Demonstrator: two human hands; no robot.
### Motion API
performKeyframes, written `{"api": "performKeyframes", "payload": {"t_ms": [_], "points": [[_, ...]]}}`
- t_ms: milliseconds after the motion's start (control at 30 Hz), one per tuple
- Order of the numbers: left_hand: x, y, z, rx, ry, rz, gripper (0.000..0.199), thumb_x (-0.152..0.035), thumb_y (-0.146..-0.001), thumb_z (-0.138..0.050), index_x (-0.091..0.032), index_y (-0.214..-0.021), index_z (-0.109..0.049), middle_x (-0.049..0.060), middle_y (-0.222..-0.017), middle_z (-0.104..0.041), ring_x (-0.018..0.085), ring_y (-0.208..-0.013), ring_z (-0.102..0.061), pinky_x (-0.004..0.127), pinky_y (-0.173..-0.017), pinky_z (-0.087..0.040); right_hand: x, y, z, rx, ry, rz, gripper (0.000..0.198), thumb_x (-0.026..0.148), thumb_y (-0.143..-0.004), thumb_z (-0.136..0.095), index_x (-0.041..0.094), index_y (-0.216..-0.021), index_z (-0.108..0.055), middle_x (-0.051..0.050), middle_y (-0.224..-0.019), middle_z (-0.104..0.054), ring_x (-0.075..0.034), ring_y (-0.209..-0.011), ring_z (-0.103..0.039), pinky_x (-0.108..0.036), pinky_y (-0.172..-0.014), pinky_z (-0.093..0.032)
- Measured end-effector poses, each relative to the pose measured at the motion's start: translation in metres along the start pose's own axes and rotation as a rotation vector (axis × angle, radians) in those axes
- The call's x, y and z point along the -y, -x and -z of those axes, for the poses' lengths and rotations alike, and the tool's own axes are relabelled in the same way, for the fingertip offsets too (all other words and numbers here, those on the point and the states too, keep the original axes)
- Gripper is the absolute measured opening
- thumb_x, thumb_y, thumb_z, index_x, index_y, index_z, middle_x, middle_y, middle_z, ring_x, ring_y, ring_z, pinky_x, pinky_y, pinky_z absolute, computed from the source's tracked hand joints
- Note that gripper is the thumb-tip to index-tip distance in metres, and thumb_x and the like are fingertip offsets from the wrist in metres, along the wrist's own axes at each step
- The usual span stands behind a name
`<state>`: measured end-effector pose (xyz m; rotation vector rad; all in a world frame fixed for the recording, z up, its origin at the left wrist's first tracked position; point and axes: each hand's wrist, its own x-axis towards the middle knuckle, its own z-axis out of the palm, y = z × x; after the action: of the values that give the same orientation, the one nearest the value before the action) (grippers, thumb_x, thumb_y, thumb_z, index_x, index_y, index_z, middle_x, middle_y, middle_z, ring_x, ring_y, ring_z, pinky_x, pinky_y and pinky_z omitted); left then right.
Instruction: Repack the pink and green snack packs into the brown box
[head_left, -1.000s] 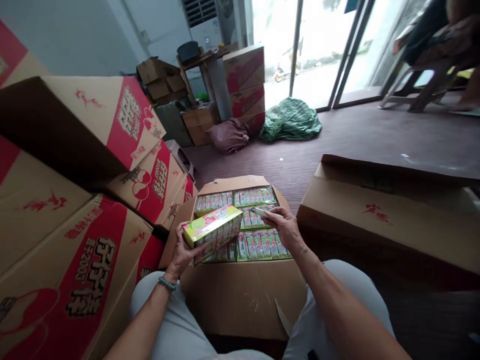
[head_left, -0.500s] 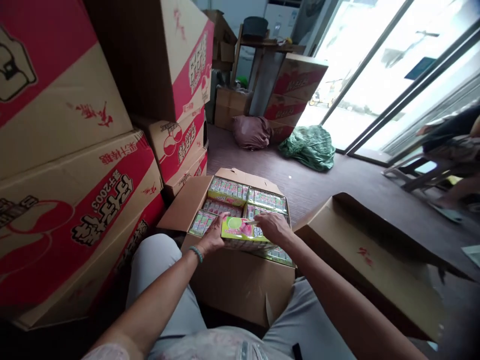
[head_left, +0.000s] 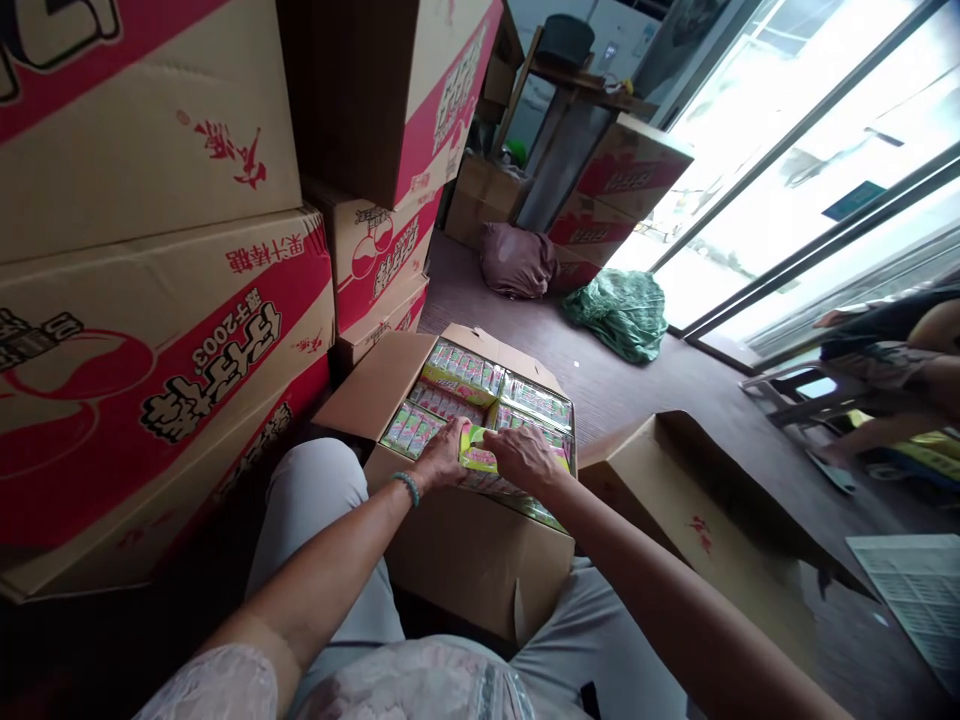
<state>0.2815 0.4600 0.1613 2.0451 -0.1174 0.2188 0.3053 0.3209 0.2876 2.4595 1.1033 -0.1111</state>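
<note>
Between my knees stands an open cardboard carton (head_left: 480,560), filled with rows of small wrapped packs (head_left: 459,370) in green and pink. A yellow-green printed box (head_left: 477,457) lies at the carton's near side, partly covered by my hands. My left hand (head_left: 442,456), with a beaded bracelet at the wrist, is closed on the left end of this box. Over the middle and right of the same box is my right hand (head_left: 526,458), its fingers curled and pressed together at the top face. Whatever those fingers hold is hidden beneath them.
Tall printed cartons (head_left: 165,340) are stacked at my left. An open carton (head_left: 675,500) lies on the floor at right. Beyond are a maroon sack (head_left: 517,260), a green sack (head_left: 619,312) and more cartons (head_left: 600,200). At far right a person (head_left: 892,350) sits near glass doors.
My right hand has moved left along the box, covering more of its printed top. A thin light-coloured thing at its fingertips no longer shows. The view has shifted slightly.
</note>
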Motion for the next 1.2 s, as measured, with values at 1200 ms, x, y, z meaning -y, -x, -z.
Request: {"api": "performKeyframes", "payload": {"t_ms": [1200], "points": [[0.008, -0.016, -0.007, 0.211, 0.045, -0.140, 0.096, -0.039, -0.055, -0.081, -0.024, -0.135, -0.030, 0.010, -0.124, -0.052, 0.026, -0.112, -0.054, 0.038, -0.095, -0.045, -0.067, 0.037, -0.062, 0.062, -0.245, -0.213, 0.089, 0.057, -0.058, -0.076, 0.015, -0.130, -0.046, -0.012, -0.101, -0.069, -0.028, -0.089, -0.064, -0.029, -0.069, -0.042]]}}
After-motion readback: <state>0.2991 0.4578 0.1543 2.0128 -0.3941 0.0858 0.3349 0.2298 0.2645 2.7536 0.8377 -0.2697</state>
